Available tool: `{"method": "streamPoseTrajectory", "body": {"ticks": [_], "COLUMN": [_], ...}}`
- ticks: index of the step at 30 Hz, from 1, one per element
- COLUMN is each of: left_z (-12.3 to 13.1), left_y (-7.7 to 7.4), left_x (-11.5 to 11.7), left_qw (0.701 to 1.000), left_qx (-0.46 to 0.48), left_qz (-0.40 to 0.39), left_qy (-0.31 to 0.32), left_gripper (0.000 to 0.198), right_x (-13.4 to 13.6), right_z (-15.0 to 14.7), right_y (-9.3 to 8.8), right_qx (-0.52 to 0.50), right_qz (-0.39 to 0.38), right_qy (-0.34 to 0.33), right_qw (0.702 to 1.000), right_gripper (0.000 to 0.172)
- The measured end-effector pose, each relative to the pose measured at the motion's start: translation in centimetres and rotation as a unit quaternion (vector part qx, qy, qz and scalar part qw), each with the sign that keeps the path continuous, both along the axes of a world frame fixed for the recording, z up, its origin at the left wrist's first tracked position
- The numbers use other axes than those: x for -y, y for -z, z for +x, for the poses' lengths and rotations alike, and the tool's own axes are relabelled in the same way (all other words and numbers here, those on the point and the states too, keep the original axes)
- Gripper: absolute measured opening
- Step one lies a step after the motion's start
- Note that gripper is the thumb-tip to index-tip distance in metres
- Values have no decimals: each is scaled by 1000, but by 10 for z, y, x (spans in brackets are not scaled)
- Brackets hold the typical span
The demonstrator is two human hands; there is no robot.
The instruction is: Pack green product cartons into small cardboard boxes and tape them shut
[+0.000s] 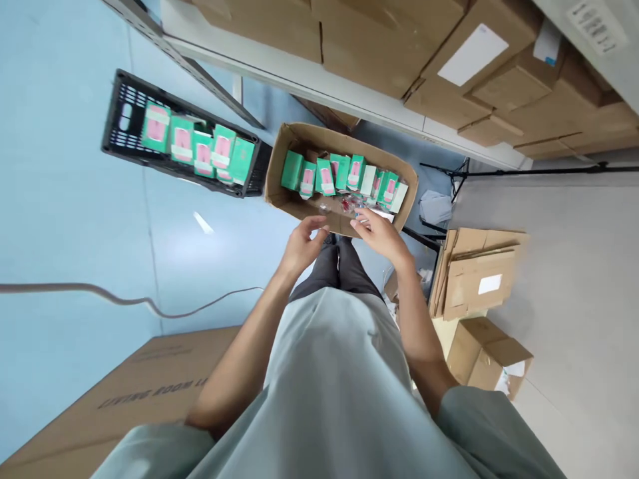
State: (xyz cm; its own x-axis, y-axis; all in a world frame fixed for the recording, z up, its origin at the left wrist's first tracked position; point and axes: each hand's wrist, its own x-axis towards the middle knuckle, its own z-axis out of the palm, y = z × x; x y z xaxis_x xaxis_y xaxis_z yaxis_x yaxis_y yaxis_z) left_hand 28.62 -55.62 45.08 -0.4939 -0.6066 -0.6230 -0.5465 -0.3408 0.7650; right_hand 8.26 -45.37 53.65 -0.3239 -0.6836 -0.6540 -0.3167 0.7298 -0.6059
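Observation:
My left hand (304,245) hovers over the near edge of an open cardboard box (284,207), its thumb and fingers apart with nothing between them. To its right, my right hand (378,233) reaches over the same edge, fingers spread and no object visible in them. Inside the box stand several green-and-pink small cartons (325,178) in a row along the far side. Nearer my hands lie small clear plastic packets, one with red contents (345,205). A white flat piece (382,214) lies partly behind my right hand.
A black plastic crate (130,152) with several similar cartons stands left of the box. Shelving loaded with brown boxes (369,40) runs along the far side. Flattened cardboard (479,266) and another carton (486,356) are on the right. A cable (114,299) crosses the blue floor; a large box (114,399) sits lower left.

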Motion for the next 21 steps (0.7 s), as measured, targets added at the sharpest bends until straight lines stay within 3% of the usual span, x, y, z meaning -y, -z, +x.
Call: {"method": "streamPoseTrajectory", "body": {"ticks": [5, 10, 16, 21], "left_z": [1, 15, 14, -12], "left_y": [65, 141, 225, 278], "left_x": [18, 35, 38, 17], "left_qw": [997, 989, 976, 961], "left_qx": [46, 84, 135, 131], "left_qz": [33, 82, 108, 178], "left_qy": [-46, -93, -134, -168], "left_gripper": [28, 24, 20, 19], "right_x": [42, 66, 67, 56], "right_z": [-15, -35, -64, -75], "right_y": [63, 146, 249, 312], "right_qx": [4, 10, -16, -32], "right_qz": [38, 73, 91, 143], "right_qy": [-47, -67, -67, -72], "right_qw": [998, 995, 993, 987], "right_gripper": [41, 34, 33, 33]}}
